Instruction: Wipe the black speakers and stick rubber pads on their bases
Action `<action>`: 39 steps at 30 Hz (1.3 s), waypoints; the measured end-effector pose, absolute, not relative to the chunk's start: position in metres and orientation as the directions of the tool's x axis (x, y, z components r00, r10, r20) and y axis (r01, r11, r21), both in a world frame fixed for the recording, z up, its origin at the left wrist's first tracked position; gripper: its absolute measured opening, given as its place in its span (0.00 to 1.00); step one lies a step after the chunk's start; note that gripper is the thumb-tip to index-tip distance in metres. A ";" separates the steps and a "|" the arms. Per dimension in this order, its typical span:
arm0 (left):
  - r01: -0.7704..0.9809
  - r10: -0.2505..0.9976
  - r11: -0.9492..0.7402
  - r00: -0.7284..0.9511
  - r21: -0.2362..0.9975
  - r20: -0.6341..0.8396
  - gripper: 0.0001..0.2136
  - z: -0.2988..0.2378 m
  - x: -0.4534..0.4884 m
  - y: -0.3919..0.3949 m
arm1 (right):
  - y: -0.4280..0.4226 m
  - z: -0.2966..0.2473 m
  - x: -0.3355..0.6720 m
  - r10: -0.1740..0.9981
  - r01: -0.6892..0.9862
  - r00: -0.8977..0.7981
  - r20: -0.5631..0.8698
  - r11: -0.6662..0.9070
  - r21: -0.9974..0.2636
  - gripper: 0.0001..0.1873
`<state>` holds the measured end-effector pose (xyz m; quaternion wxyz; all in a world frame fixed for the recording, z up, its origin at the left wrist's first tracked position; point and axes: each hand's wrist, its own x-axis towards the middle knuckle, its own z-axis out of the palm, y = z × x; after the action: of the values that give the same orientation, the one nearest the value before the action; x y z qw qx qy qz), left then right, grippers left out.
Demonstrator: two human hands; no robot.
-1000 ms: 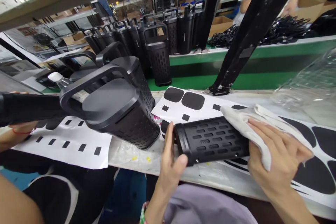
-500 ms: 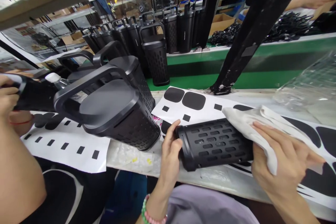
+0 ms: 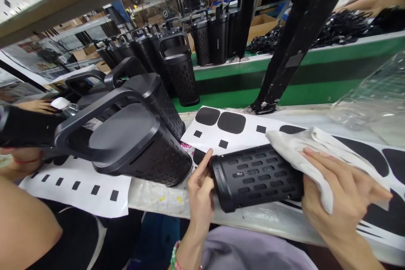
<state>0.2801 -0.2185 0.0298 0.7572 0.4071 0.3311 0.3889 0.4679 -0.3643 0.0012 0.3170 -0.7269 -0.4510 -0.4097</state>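
Observation:
A black portable speaker (image 3: pixel 257 175) with slotted sides lies tilted on its side above the bench front. My left hand (image 3: pixel 201 187) grips its left end, thumb and forefinger at the rim. At the other end, my right hand (image 3: pixel 340 194) holds a folded white cloth (image 3: pixel 295 147), which drapes over the speaker's upper right corner. That hand's lower part also rests against the speaker's right end. Left of my hands, a similar black speaker (image 3: pixel 126 135) with a raised loop handle leans on the bench, with more behind it.
Sticker sheets (image 3: pixel 209 128) with black shapes lie on the bench. A co-worker's arm (image 3: pixel 28 215) is at the left, near another black speaker (image 3: pixel 28 126). A slanted black post (image 3: pixel 291 50) rises behind. Several speakers stand on the green line (image 3: pixel 228 80); clear plastic (image 3: pixel 373 93) lies right.
The speaker in my hands has turned slightly, its left end lower and nearer. The co-worker's speaker at the left has shifted left and down. My cloth stays at the same corner.

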 end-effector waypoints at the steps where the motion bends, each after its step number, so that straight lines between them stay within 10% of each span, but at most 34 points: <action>1: -0.336 0.855 0.378 0.484 0.863 -0.186 0.25 0.030 0.281 -0.219 | -0.364 0.002 0.468 0.397 0.914 0.259 0.880 -0.396 -0.090 0.21; 39: -0.397 0.897 0.372 0.387 0.839 -0.215 0.22 0.046 0.291 -0.227 | -0.356 0.014 0.459 0.352 0.925 0.218 0.910 -0.371 -0.078 0.12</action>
<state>0.2908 -0.2270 0.0457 0.7517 0.3585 0.3481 0.4304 0.4592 -0.3562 0.0135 0.3319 -0.7064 -0.4523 -0.4317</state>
